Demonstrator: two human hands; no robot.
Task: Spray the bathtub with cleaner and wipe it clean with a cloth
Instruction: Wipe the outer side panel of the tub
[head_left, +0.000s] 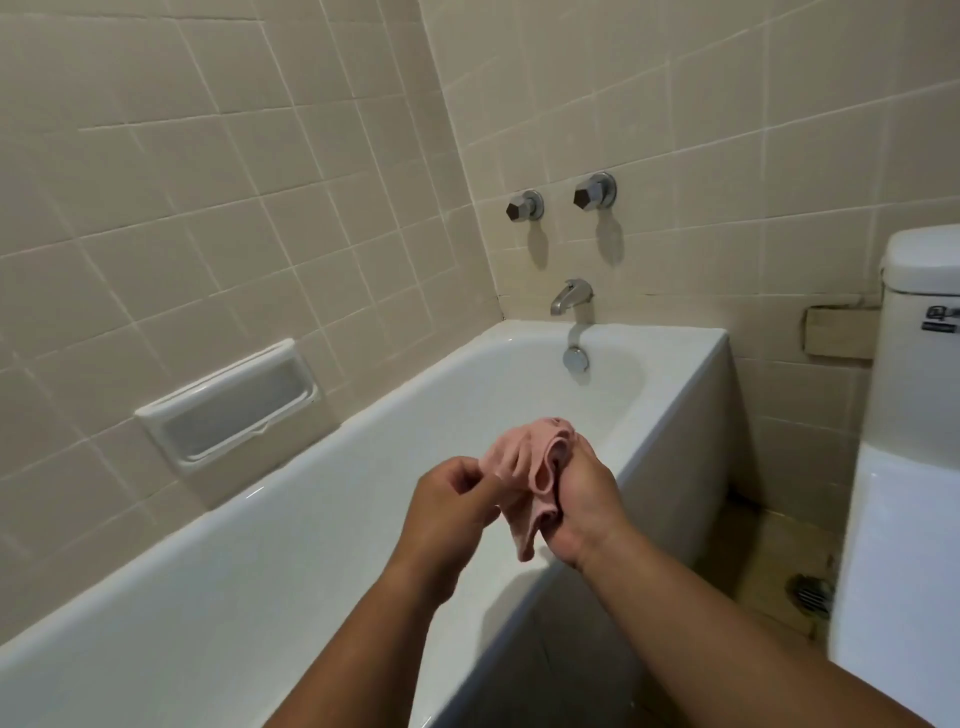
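A white bathtub runs from the lower left to the tiled end wall. Both my hands are held over its near rim. My right hand grips a bunched pink cloth, its fingers curled round the folds. My left hand pinches the cloth's left edge between thumb and fingertips. A strip of the cloth hangs down between the two hands. No spray bottle shows in the head view.
A chrome spout, an overflow plate and two wall taps sit at the tub's far end. A recessed soap dish is in the left wall. A white toilet and a floor drain are on the right.
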